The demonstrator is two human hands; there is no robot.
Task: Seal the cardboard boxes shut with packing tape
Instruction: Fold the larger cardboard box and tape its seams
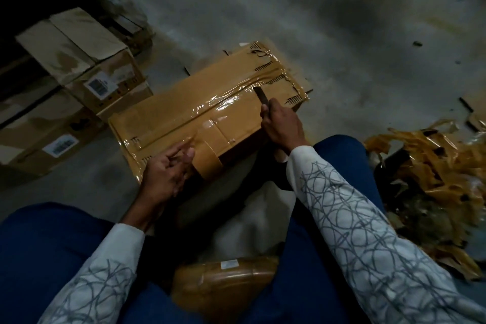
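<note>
**Blade at the seam, roll at the near edge**

The right hand is closed around a dark, narrow blade. Its tip points up and away, onto the glossy tape seam running along the top of the cardboard box. The left hand holds the brown tape roll from its left side. The thumb is against the roll and the forefinger stretches forward onto the box top. How far the other fingers reach into the core is hidden. A strip of tape leads from the roll up over the box's near edge and onto the top, where it lies flat.

The box lies on the floor just ahead of the person's knees, long side towards them, and is already wrapped in shiny brown tape. Its far right corner is wrinkled and slightly torn. The near edge sits close to the blue trousers, so the hands have little room there. Bare floor lies open beyond the far edge.

To the left, near but apart, stand stacked cartons with barcode labels. To the right is a heap of crumpled brown tape scraps, close to the right knee. A brown taped bundle with a small white label rests between the legs.

The concrete floor is grey, stained and dimly lit. Small bits of debris are scattered towards the upper right.
</note>
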